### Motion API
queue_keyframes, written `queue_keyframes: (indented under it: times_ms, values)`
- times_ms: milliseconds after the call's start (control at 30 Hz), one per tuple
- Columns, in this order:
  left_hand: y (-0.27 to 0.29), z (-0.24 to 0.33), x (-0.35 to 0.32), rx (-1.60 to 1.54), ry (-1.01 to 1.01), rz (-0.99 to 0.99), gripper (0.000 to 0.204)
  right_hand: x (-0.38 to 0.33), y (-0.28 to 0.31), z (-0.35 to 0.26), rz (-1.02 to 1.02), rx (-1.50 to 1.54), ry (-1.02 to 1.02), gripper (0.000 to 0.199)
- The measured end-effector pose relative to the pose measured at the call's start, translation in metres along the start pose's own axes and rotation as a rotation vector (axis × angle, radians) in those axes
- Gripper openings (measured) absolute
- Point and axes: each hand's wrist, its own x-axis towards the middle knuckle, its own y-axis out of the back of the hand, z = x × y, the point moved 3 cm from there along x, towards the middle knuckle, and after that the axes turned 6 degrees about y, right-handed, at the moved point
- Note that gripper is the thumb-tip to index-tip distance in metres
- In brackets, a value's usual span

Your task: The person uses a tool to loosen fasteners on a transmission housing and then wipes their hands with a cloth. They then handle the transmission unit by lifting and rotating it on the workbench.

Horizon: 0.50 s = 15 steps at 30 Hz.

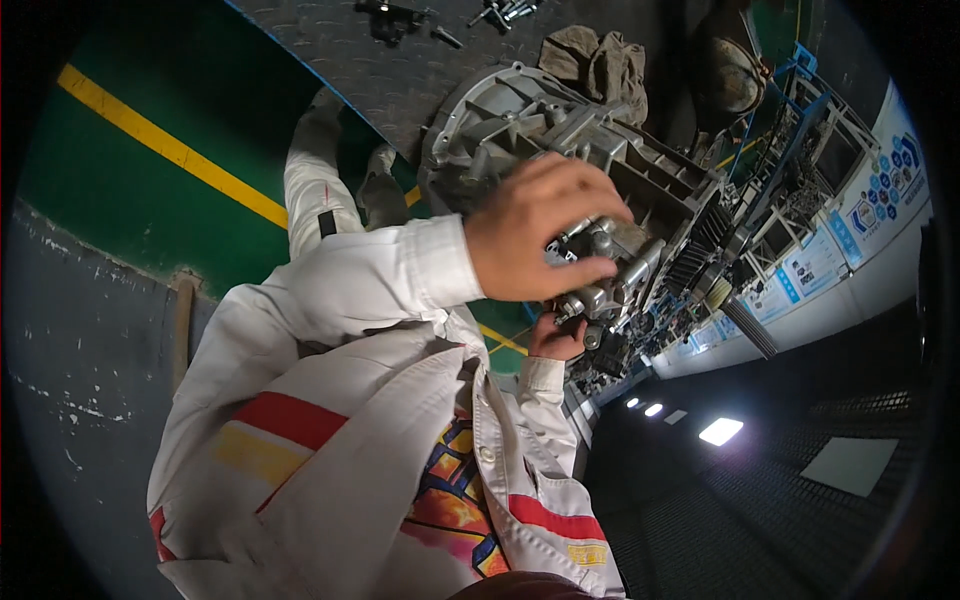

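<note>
Handling appears underway: the fitting assembly [602,245] sits at the near right side of the gearbox housing [575,130]; seating cannot be confirmed. Bolts [515,12] lie loose, far. Assembly: silvery, knobbed, tubular. Left hand [545,225]: grip curled widely around it, closure indeterminable. Right hand [555,338]: near end, grip partly hidden, cannot tell.

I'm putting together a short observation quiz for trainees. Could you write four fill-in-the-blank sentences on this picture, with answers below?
1. Counting down from the picture's top, the left hand comes ____ and the right hand second.
2. The cuffs at both wrists are ____.
3. The stripe crossing the green floor is ____.
4. Of the picture's top and bottom edges, the crumpled cloth beside the metal housing is nearer the ____.

Missing words: first; white; yellow; top.
</note>
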Motion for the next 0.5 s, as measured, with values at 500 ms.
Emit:
queue_keyframes:
  times_ms: [500]
  values:
    - [0.006, -0.032, 0.006, 0.432, 0.071, -0.187, 0.041, -0.019, -0.042, 0.006, 0.031, -0.617, 0.245, 0.041]
